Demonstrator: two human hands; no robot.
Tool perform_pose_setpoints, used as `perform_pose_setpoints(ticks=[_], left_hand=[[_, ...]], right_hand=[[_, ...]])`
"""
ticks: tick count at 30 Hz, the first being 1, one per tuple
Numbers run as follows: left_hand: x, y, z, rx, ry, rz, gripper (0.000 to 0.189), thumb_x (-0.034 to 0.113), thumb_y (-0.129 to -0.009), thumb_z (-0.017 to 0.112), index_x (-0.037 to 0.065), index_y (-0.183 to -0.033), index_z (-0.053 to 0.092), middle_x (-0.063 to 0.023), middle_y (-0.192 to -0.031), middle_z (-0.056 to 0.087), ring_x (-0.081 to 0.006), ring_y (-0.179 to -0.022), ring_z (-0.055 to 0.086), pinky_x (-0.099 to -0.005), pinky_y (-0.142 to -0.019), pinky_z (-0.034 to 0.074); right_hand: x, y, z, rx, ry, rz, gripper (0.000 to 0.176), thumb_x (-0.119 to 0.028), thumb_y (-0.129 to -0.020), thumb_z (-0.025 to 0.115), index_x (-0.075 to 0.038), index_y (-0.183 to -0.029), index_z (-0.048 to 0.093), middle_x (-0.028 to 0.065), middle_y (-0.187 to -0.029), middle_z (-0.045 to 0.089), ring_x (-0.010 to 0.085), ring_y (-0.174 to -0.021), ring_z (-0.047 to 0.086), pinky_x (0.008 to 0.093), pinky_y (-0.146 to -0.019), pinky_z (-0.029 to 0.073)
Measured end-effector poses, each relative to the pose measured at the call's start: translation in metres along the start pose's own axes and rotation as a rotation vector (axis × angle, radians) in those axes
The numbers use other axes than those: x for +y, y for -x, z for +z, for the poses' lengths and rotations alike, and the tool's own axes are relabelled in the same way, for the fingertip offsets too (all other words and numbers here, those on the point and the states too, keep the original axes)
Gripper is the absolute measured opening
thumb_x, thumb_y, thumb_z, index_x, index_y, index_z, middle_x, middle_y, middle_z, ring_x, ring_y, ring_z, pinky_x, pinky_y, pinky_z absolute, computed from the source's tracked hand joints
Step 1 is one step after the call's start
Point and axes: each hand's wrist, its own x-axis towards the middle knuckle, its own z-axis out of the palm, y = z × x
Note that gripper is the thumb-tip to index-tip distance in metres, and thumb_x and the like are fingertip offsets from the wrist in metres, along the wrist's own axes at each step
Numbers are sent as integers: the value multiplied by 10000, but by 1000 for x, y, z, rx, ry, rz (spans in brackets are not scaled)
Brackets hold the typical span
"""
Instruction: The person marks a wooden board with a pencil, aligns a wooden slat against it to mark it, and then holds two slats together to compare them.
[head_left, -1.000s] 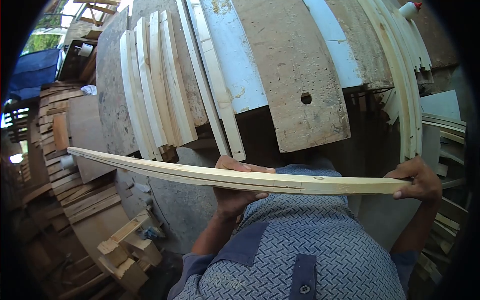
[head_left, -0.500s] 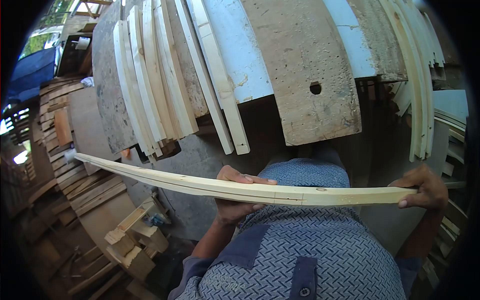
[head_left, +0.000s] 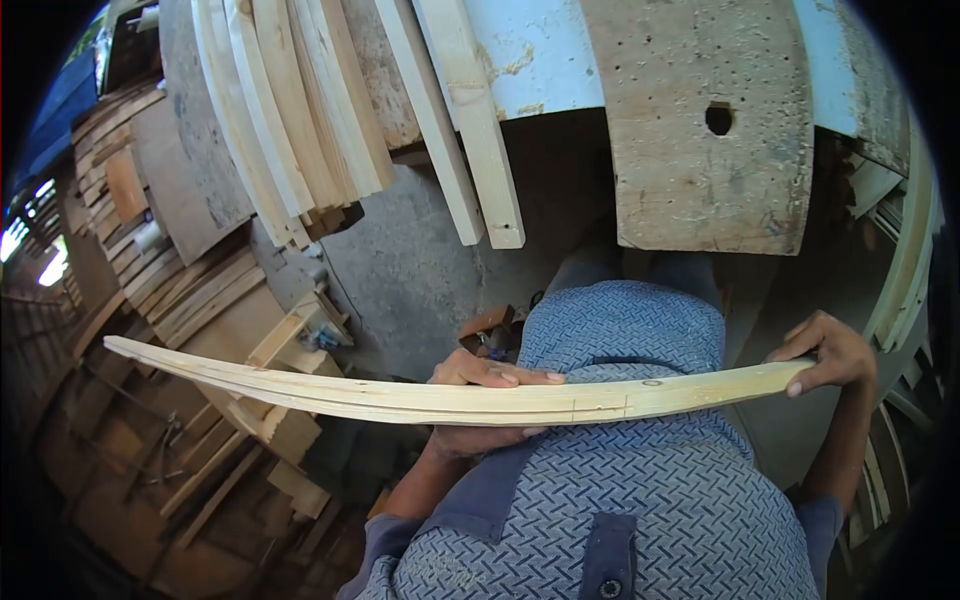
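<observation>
A long pale wooden strip (head_left: pixel 350 396) lies across the front of my body, its far tip out to the left. Pencil marks and a knot show on its face right of centre, and a groove or seam runs along its left part. My left hand (head_left: pixel 490 400) grips it near the middle, fingers above and thumb below. At the strip's right end, my right hand (head_left: pixel 825 355) holds it between thumb and fingers. Behind it, two pale strips (head_left: pixel 490 170) jut over the bench edge.
A worn board with a hole (head_left: pixel 710 190) juts from the bench, beside a light blue surface (head_left: pixel 540 60). Several wooden strips (head_left: pixel 290 110) lie at the upper left. Stacked lumber (head_left: pixel 200 290) and a wooden frame (head_left: pixel 285 340) stand left. More strips (head_left: pixel 905 250) are at the right.
The view has shifted, bringing the bench higher in the picture. The strip's left tip sits lower and farther left. Both hands keep their hold on it.
</observation>
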Motion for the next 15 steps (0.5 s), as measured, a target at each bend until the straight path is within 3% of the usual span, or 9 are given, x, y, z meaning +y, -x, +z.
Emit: perform_pose_setpoints(ticks=[3, 7, 9, 15], left_hand=[[3, -3, 0, 5, -107, -47, 463, 29, -755, 822, 41, -1091, 504, -249, -990, 714, -340, -938, 721, -439, -824, 596], [-7, 0, 6, 91, 62, -22, 500, 57, -745, 839, 54, -1102, 488, -230, -993, 721, -319, -920, 728, -419, -804, 601], [-4, 1, 2, 11, -165, -83, 532, 70, -742, 845, 74, -1116, 467, -226, -1015, 718, -326, -934, 725, -417, -799, 602], [-13, 21, 1, 23, -137, -182, 544, 115, -749, 850, 90, -1124, 458, -219, -1009, 721, -319, -939, 725, -417, -783, 605]], right_hand=[[2, -9, -1, -11, -93, 41, 536, -266, -595, 904, 1, -1032, 750, 133, -811, 729, 199, -709, 695, 294, -644, 500], [7, -15, -3, -11, -148, 56, 541, -255, -577, 913, 14, -1018, 750, 138, -834, 734, 203, -734, 697, 301, -668, 503], [7, -16, -6, -9, -150, 73, 554, -245, -557, 923, 22, -1010, 749, 140, -860, 738, 208, -759, 699, 304, -691, 504], [0, -21, -11, -10, -149, 69, 589, -243, -501, 934, 64, -966, 742, 156, -823, 723, 221, -709, 685, 320, -649, 494]])
